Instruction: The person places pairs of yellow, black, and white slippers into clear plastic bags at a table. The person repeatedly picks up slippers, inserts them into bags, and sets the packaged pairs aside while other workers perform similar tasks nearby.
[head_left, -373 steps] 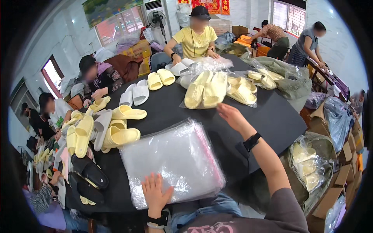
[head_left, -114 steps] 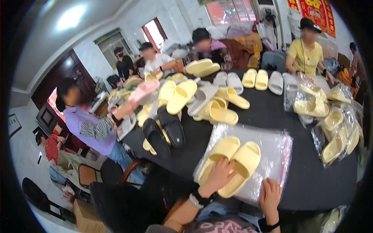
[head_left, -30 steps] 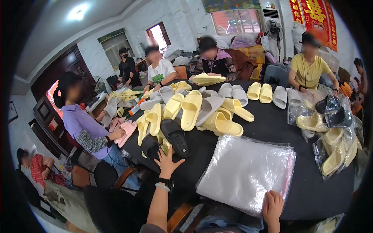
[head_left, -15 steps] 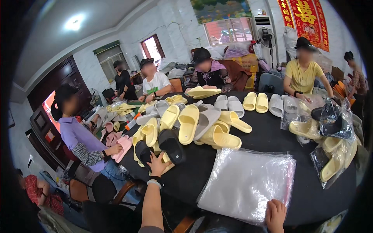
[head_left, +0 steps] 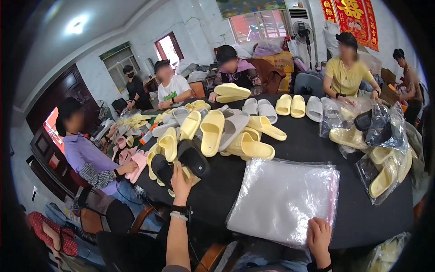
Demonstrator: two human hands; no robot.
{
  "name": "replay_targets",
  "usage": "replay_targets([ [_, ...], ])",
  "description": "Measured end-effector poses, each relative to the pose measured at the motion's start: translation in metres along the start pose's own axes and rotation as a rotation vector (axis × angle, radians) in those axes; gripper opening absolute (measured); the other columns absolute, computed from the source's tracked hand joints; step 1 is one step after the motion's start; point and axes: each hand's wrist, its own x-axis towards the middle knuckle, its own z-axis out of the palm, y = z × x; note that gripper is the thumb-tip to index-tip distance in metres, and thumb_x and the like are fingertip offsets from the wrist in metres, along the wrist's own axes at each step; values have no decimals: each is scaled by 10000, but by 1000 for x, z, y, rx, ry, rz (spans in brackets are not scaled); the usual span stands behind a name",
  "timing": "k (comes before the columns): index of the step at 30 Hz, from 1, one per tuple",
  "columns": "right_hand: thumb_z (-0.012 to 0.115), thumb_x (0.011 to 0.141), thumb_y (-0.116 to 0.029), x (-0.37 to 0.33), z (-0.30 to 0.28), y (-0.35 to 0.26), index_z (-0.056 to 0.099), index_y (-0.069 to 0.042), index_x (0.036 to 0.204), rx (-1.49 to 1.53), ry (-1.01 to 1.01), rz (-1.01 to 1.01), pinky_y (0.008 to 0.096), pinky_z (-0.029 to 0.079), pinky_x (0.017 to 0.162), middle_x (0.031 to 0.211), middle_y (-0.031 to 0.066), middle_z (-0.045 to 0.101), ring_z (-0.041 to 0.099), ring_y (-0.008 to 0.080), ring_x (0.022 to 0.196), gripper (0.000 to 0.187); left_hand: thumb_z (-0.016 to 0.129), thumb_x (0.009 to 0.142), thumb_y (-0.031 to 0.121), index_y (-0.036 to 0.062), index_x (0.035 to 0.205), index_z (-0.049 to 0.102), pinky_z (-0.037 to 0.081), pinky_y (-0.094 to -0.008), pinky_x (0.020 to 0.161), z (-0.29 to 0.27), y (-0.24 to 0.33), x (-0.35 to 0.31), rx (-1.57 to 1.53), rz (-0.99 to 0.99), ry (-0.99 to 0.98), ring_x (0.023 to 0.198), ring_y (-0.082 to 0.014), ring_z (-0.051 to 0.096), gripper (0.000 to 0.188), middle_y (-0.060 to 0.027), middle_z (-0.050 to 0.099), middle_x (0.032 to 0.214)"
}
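My left hand [head_left: 181, 183] reaches into the near edge of a slipper pile. Its fingers are drawn together at the side of a black slipper [head_left: 161, 168]; the fingertips are partly hidden. A second black slipper [head_left: 194, 156] leans just to the right, and a pale yellow slipper [head_left: 167, 144] lies beyond. At the lower right, my right hand [head_left: 320, 235] rests on the near right corner of a stack of clear plastic bags [head_left: 281, 199], fingers laid on the film and slightly bent, holding nothing.
Yellow and grey slippers [head_left: 212, 133] heap up on the black-covered table [head_left: 312, 145]. Grey and yellow pairs [head_left: 290, 106] line the far side. Bagged slippers [head_left: 385, 170] pile up at the right. Co-workers sit or stand around; one at the left handles pink slippers [head_left: 137, 165].
The view has shifted slightly. My left hand's fingers, spread between the black slippers before, have drawn together beside the left one. My right hand stays on the bags.
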Motion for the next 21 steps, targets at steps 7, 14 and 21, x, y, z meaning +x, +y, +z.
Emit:
replay_targets([
  [7, 644, 815, -82, 3, 1, 1, 631, -81, 1158, 2, -12, -17, 448, 416, 960, 1201, 117, 606, 555, 325, 1130, 344, 496, 842, -89, 21, 1510, 287, 385, -403, 1028, -134, 159, 12, -150, 305, 562, 1136, -333, 467, 708, -176, 420, 1225],
  [14, 634, 837, -107, 6, -12, -6, 622, -76, 1186, -9, -33, -8, 434, 425, 958, 1222, 105, 610, 559, 299, 1145, 350, 667, 840, 46, 20, 1351, 521, 337, -435, 1117, -79, 217, -64, -329, 375, -196, 1345, -397, 443, 531, -269, 464, 1429],
  [21, 675, 823, -252, 6, -21, -9, 584, -101, 1278, -202, -184, -29, 432, 408, 1013, 1312, 105, 571, 518, 257, 1246, 488, 593, 915, 470, 145, 1496, 417, 151, -658, 1140, 25, 222, -149, 118, 378, -667, 1446, -480, 213, 688, -268, 263, 1565],
])
